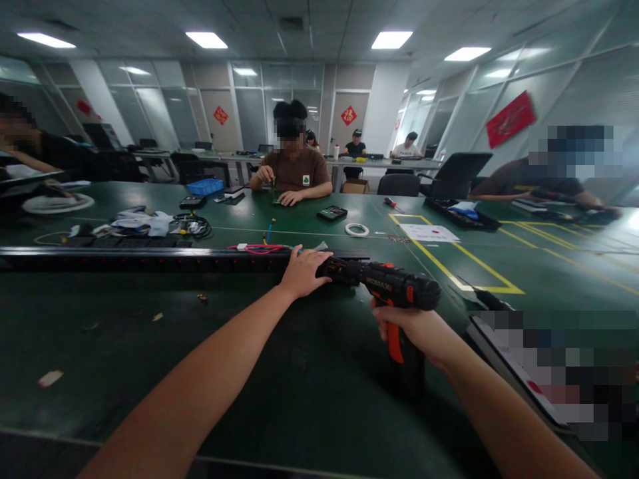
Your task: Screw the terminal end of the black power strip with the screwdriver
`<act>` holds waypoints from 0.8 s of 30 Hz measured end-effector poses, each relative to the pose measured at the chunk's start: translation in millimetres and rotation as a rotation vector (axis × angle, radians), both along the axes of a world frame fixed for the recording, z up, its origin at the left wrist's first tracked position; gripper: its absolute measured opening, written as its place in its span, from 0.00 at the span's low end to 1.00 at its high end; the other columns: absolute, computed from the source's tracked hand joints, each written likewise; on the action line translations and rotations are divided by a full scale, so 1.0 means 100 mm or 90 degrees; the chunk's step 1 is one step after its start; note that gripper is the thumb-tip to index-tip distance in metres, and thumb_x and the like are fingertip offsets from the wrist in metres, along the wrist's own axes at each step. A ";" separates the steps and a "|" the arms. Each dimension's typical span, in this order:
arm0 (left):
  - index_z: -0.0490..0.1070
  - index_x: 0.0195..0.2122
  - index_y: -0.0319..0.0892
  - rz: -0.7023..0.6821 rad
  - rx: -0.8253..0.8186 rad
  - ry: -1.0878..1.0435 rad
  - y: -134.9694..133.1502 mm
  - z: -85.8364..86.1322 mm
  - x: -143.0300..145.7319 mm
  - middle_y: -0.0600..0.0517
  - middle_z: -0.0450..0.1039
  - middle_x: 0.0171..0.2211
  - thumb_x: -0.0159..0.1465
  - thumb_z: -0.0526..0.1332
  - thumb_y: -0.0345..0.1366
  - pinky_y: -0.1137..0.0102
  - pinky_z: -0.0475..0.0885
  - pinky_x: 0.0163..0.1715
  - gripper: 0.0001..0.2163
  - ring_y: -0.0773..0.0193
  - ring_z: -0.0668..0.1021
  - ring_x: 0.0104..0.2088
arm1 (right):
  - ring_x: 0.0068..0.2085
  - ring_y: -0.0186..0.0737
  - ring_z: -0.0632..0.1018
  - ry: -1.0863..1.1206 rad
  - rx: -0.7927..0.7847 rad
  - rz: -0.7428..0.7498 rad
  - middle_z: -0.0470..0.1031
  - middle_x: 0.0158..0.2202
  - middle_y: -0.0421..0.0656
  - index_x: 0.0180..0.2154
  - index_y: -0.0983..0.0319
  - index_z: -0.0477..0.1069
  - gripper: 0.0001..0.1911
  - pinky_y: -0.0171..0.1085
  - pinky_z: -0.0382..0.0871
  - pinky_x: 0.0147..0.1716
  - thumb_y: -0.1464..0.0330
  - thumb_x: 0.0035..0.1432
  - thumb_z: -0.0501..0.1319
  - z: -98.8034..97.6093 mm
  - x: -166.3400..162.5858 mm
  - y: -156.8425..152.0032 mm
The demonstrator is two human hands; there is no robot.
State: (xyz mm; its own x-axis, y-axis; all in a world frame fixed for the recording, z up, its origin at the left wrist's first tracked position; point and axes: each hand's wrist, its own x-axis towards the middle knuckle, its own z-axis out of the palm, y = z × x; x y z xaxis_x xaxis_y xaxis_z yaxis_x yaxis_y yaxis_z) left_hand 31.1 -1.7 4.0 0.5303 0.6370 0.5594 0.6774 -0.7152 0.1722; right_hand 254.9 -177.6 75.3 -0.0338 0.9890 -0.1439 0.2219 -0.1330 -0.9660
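Note:
My right hand [407,322] is wrapped round the grip of a black and orange cordless drill [399,286]. The drill lies level, its nose pointing left at the right end of a long black rail [219,261]. Over that end my left hand [304,271] grips the rail, fingers on the far side and thumb on the near side, close to the drill's nose. Where the tip meets the rail is hard to make out. Red and other coloured wires [264,248] lie along the rail's far edge, just left of my left hand.
The rail lies across the green table [279,386]. Beyond it are a bundle of cables [192,226], a white ring-shaped roll [357,229], a red screwdriver [391,203] and a blue basket [206,186]. A person [292,159] works opposite; others sit left and right. A dark pointed tool [486,297] lies at right.

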 end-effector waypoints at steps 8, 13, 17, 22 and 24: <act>0.68 0.65 0.50 0.005 0.001 0.001 0.00 0.00 0.00 0.48 0.74 0.63 0.65 0.68 0.48 0.45 0.45 0.70 0.28 0.49 0.72 0.63 | 0.24 0.41 0.76 -0.003 0.014 0.009 0.74 0.20 0.38 0.35 0.61 0.73 0.10 0.39 0.70 0.28 0.65 0.50 0.67 0.01 -0.01 -0.01; 0.67 0.65 0.51 0.010 0.000 0.010 0.00 0.00 0.00 0.49 0.73 0.63 0.64 0.68 0.49 0.45 0.46 0.70 0.29 0.48 0.72 0.63 | 0.24 0.41 0.76 0.004 0.010 0.010 0.73 0.20 0.38 0.34 0.61 0.73 0.10 0.40 0.71 0.28 0.63 0.50 0.68 0.01 -0.01 -0.01; 0.67 0.65 0.50 0.008 0.005 0.007 0.00 0.00 0.00 0.48 0.73 0.63 0.65 0.68 0.48 0.45 0.46 0.70 0.28 0.49 0.72 0.63 | 0.24 0.42 0.76 0.007 -0.001 0.008 0.73 0.20 0.37 0.34 0.60 0.72 0.12 0.40 0.71 0.28 0.63 0.49 0.68 0.01 -0.01 0.00; 0.68 0.65 0.50 0.009 0.002 0.008 0.00 0.00 0.00 0.48 0.73 0.63 0.65 0.68 0.48 0.45 0.46 0.70 0.28 0.48 0.72 0.63 | 0.24 0.41 0.76 0.009 -0.001 0.012 0.73 0.20 0.37 0.34 0.60 0.72 0.11 0.40 0.71 0.28 0.63 0.48 0.68 0.02 0.00 0.01; 0.67 0.65 0.50 0.009 0.004 0.007 0.00 0.00 0.00 0.48 0.73 0.63 0.65 0.68 0.48 0.45 0.46 0.70 0.28 0.48 0.72 0.63 | 0.24 0.42 0.76 0.001 0.001 0.011 0.73 0.20 0.38 0.34 0.61 0.73 0.11 0.40 0.71 0.29 0.63 0.48 0.68 0.02 0.00 0.01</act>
State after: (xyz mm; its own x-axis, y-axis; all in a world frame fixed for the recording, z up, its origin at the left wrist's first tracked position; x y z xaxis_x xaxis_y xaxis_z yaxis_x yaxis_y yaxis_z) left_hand 30.8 -2.2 3.9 0.5278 0.6408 0.5575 0.6890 -0.7068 0.1601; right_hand 255.3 -176.4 77.0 -0.0508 0.9885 -0.1427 0.2223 -0.1281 -0.9665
